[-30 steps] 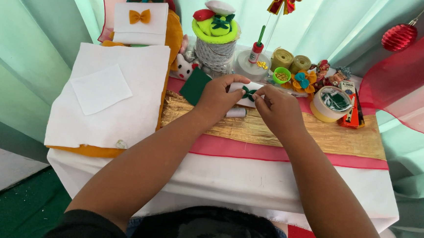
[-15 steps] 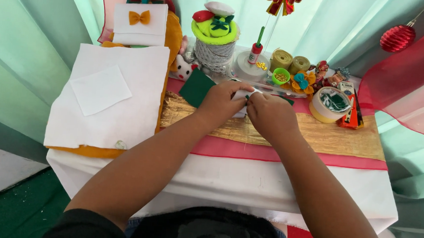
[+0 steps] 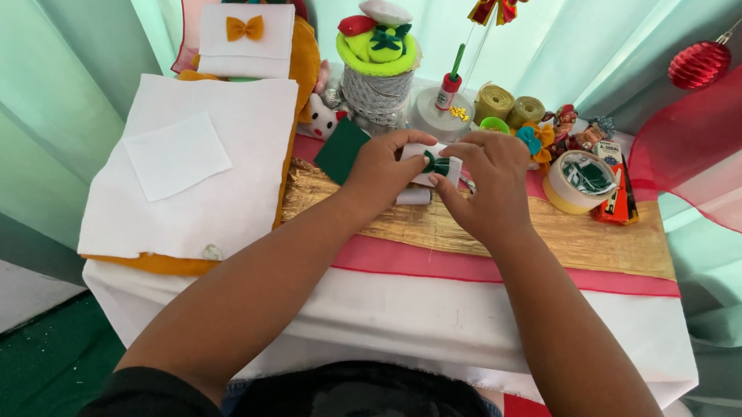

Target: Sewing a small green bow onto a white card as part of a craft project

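hands (image 3: 442,174) nearer over gold cloth (image 3: 592,239)

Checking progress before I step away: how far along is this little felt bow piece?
Looks partly done: a green bow already sits on the small white felt piece. In hand: left hand and right hand both pinch it. Possibly left: dark green felt lies unused beside the hands.

Felt stack (image 3: 218,182) left — tape roll (image 3: 577,183) right, hands between
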